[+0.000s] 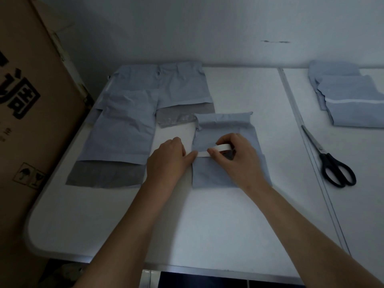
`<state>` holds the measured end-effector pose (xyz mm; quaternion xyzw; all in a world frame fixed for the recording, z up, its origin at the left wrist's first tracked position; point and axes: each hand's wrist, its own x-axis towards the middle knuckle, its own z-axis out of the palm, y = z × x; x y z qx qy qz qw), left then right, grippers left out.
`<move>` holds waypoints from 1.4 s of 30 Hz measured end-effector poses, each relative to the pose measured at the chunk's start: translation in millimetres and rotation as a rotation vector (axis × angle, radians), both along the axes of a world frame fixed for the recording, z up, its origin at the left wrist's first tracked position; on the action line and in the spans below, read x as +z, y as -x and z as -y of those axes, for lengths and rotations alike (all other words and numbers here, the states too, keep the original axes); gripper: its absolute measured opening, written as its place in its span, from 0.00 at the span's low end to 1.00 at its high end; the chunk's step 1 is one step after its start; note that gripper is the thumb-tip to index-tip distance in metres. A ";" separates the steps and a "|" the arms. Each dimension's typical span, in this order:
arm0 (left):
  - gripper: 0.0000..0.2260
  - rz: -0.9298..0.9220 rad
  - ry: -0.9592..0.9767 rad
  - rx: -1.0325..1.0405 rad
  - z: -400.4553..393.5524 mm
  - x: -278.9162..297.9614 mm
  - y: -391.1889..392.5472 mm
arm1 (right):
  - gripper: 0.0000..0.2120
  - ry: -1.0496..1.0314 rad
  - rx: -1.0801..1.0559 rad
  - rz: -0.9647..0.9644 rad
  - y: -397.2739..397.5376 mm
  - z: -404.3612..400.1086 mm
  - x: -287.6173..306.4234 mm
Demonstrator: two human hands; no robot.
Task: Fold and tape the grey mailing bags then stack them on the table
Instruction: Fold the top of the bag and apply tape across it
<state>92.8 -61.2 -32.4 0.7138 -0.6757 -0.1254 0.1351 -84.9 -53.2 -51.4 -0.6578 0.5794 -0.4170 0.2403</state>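
Nearest the camera, two bare forearms are reaching up from six o'clock over a white bench (207,225) that is filling most of the view. A tall cardboard box (31,100) is standing at nine o'clock. Unfolded grey mailing bags (124,125) are lying flat between ten and eleven o'clock, and a stack of folded bags (349,98) is sitting at two o'clock. The folded bag (226,169) being worked on is lying at the centre. Black scissors (332,165) are resting at three o'clock, well apart from the hands.

The left hand (168,161) is pressing its fingers (191,156) close together onto the free end of a white tape strip (202,154), right at the bag's left edge. The right hand (234,156) is pinching the tape roll (223,147) between thumb and fingers, holding it on top of the bag.

The step in hand appears to be laying tape across the fold. To do it well, the left hand should probably be holding the end firmly down while the right is drawing the roll straight towards three o'clock, keeping the strip taut and level so the fold is sealing flat without wrinkles.
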 end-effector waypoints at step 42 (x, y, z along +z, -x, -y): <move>0.16 -0.026 0.328 -0.494 -23.4 -20.9 1.3 | 0.14 -0.132 0.246 -0.363 7.1 20.2 26.4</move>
